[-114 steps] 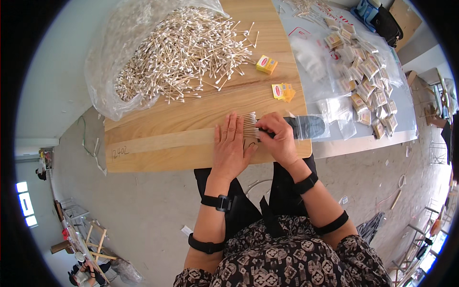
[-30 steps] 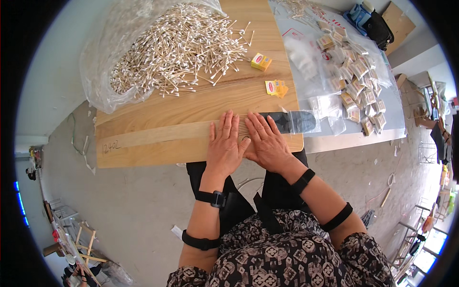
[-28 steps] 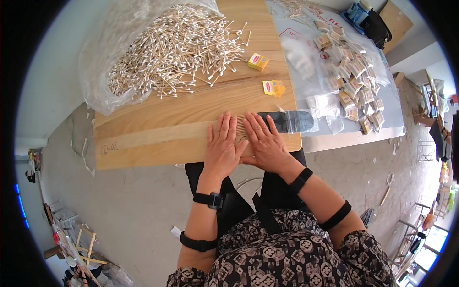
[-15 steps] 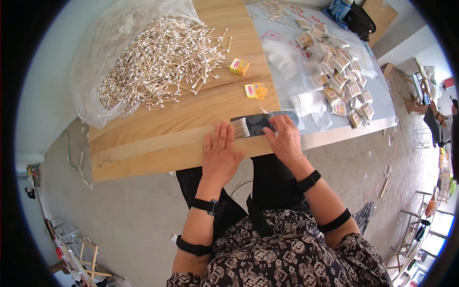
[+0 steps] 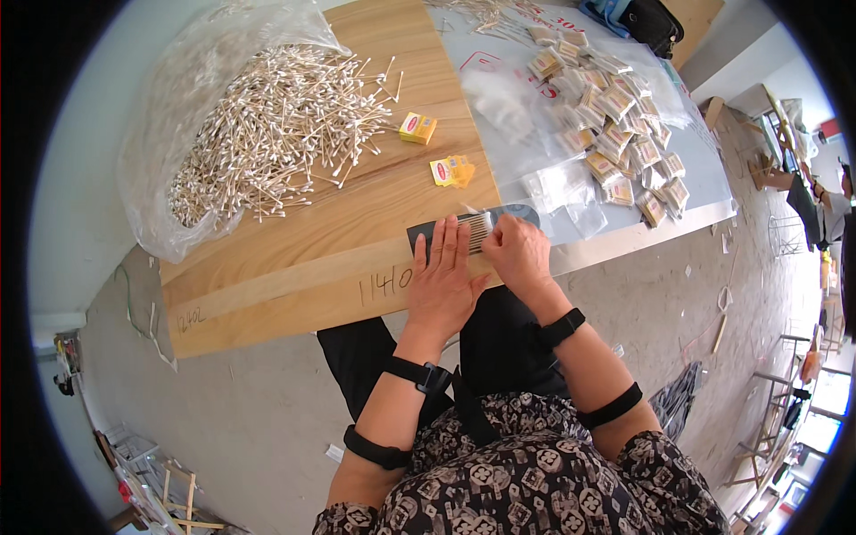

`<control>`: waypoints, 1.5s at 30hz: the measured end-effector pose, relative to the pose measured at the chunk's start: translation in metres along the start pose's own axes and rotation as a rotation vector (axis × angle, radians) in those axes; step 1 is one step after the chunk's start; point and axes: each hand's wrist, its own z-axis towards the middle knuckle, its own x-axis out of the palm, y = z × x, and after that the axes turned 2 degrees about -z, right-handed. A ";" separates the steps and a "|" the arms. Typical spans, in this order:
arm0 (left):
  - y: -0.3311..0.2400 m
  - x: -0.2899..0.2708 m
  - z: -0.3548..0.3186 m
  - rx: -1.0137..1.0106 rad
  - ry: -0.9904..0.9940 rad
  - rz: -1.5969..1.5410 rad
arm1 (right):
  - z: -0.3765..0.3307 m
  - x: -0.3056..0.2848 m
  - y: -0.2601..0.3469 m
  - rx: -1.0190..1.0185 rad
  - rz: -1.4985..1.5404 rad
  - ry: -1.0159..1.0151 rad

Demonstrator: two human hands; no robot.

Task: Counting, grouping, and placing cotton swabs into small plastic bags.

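Observation:
My left hand (image 5: 444, 281) lies flat, fingers stretched out, over a dark mat (image 5: 417, 236) at the table's front edge. Its fingertips touch a neat row of cotton swabs (image 5: 479, 234), partly covered by the hand. To the right, my right hand (image 5: 520, 254) is closed, fingers curled at the far ends of the swabs. It appears to pinch a clear plastic bag, mostly hidden by the fingers. Behind the hands lie a small yellow box (image 5: 417, 127) and a few flat yellow cards (image 5: 453, 171).
A large clear bag (image 5: 147, 143) spills a heap of loose cotton swabs (image 5: 276, 125) at the left. Many small packed bundles (image 5: 615, 134) lie on the grey right part of the table, with empty clear bags (image 5: 566, 192) nearby. A black bag (image 5: 655, 27) sits far right.
My left hand has moved right, onto the mat. The swab row has shifted right toward my right hand, whose fingers have curled in at the swab ends. The view has shifted slightly.

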 end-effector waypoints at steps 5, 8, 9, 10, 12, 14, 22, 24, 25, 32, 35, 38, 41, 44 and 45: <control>-0.016 0.010 0.017 0.011 -0.015 0.011 | -0.002 0.002 -0.003 -0.068 0.072 -0.068; -0.022 0.009 0.021 -0.017 -0.011 -0.052 | -0.001 -0.004 -0.015 -0.077 0.215 -0.074; -0.023 0.009 0.022 -0.012 -0.007 -0.050 | 0.000 -0.010 -0.019 -0.016 0.289 -0.201; -0.021 0.006 0.022 -0.045 0.010 -0.075 | 0.000 -0.013 -0.023 0.045 0.363 -0.327; -0.017 0.005 0.020 -0.068 0.032 -0.098 | 0.002 -0.008 -0.038 0.180 0.405 -0.451; -0.017 0.002 0.017 -0.157 -0.090 -0.053 | 0.003 0.008 -0.064 0.346 0.486 -0.601; -0.023 0.003 0.021 -0.166 -0.015 0.074 | 0.001 0.020 -0.049 0.859 1.688 -0.063; -0.024 0.005 0.023 -0.157 -0.014 0.072 | 0.002 0.021 -0.047 0.854 1.706 -0.068; -0.025 0.005 0.023 -0.157 -0.011 0.074 | 0.002 0.021 -0.044 0.845 1.719 -0.068; -0.034 0.007 0.027 -0.146 -0.024 0.080 | 0.005 0.028 -0.042 0.887 1.719 -0.115; -0.017 0.005 0.036 -0.156 -0.092 0.031 | 0.003 0.024 -0.045 0.835 1.705 -0.063; 0.022 0.001 0.071 -0.188 -0.254 -0.059 | 0.001 0.024 -0.050 0.837 1.683 -0.063; 0.050 -0.011 0.106 -0.282 -0.289 -0.092 | 0.000 0.026 -0.048 0.837 1.694 -0.036; 0.064 -0.020 0.128 -0.349 -0.223 -0.071 | 0.000 0.024 -0.044 0.837 1.690 -0.033; 0.066 -0.019 0.132 -0.395 -0.127 -0.091 | 0.000 0.025 -0.045 0.843 1.683 -0.039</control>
